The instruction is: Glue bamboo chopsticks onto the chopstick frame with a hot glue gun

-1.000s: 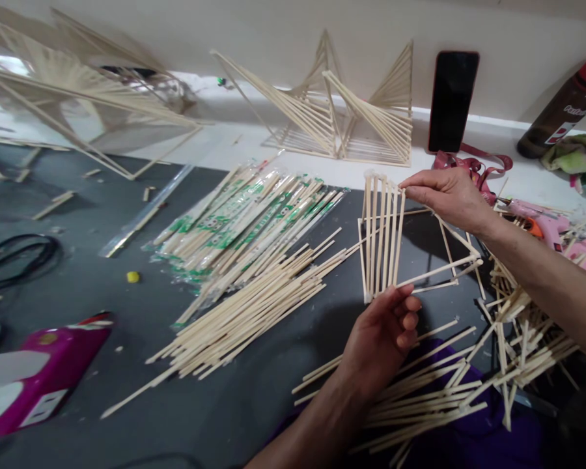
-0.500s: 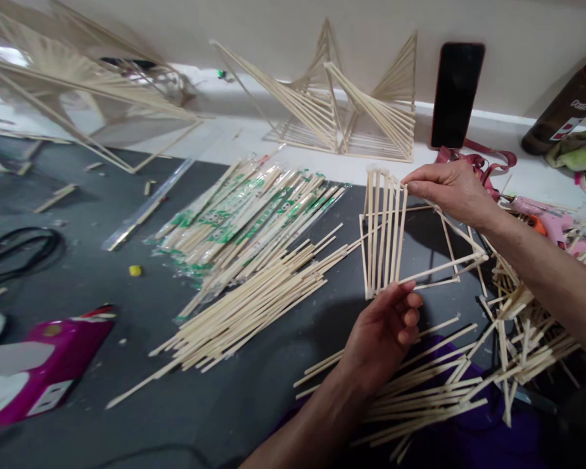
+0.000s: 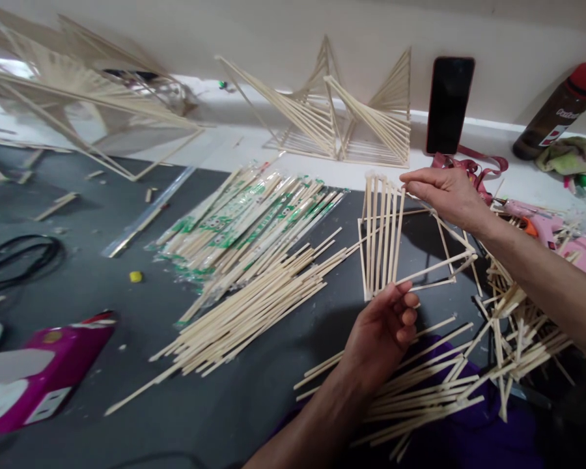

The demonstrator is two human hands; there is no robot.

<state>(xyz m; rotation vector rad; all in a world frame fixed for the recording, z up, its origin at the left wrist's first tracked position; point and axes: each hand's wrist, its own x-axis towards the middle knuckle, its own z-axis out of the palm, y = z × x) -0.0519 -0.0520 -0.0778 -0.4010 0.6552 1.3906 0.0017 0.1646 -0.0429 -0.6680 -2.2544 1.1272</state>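
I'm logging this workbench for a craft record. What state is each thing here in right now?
Stick frame: partly built, held upright off the table.
Left hand: gripping the frame's bottom edge.
Right hand: pinching the frame's top corner.
Wrapped chopsticks: sealed in wrappers, piled flat.
Loose sticks: unwrapped, lying in a heap.
Finished stick model: assembled, standing by the wall.
Phone: screen dark, leaning on the wall.
Bottle: capped, tilted against the wall.

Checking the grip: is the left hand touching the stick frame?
Touching. The head view shows the left hand with its fingertips closed on the bottom corner of the stick frame, while the right hand pinches its top edge.
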